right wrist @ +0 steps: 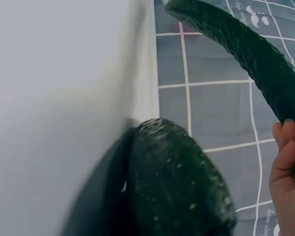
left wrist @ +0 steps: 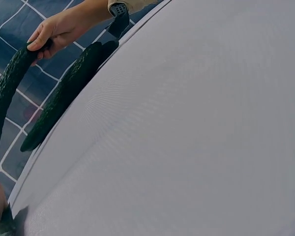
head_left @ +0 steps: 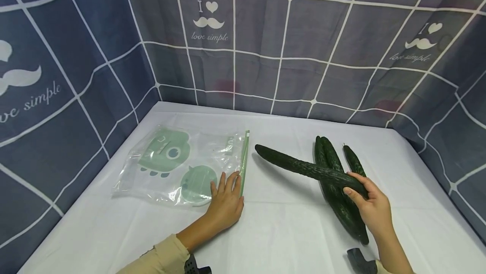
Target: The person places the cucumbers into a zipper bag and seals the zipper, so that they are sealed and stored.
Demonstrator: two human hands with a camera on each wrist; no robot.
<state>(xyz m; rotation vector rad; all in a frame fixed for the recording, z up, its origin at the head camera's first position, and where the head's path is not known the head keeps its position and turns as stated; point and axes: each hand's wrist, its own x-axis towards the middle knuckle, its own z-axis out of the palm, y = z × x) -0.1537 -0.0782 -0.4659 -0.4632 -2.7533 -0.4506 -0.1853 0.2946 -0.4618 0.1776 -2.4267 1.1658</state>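
My right hand (head_left: 373, 206) grips one end of a long dark green cucumber (head_left: 290, 163), which points left across the other cucumbers. Beneath it, two more cucumbers (head_left: 341, 210) lie side by side on the white cloth, and a further cucumber (head_left: 353, 159) shows just right of them, partly hidden. The right wrist view also has the held cucumber (right wrist: 246, 49) in the fingers. On the left lies a flat clear plastic zip bag (head_left: 152, 185) with green cartoon prints. My left hand (head_left: 225, 206) rests its extended fingers on the bag's lower right corner, near the green zip strip (head_left: 245, 156).
A white cloth (head_left: 281, 232) covers the table. Grey-blue checked curtains (head_left: 258, 21) with white lines enclose the back and both sides. A dark wrist device (head_left: 358, 260) sits at the right wrist, close to the lower cucumber ends.
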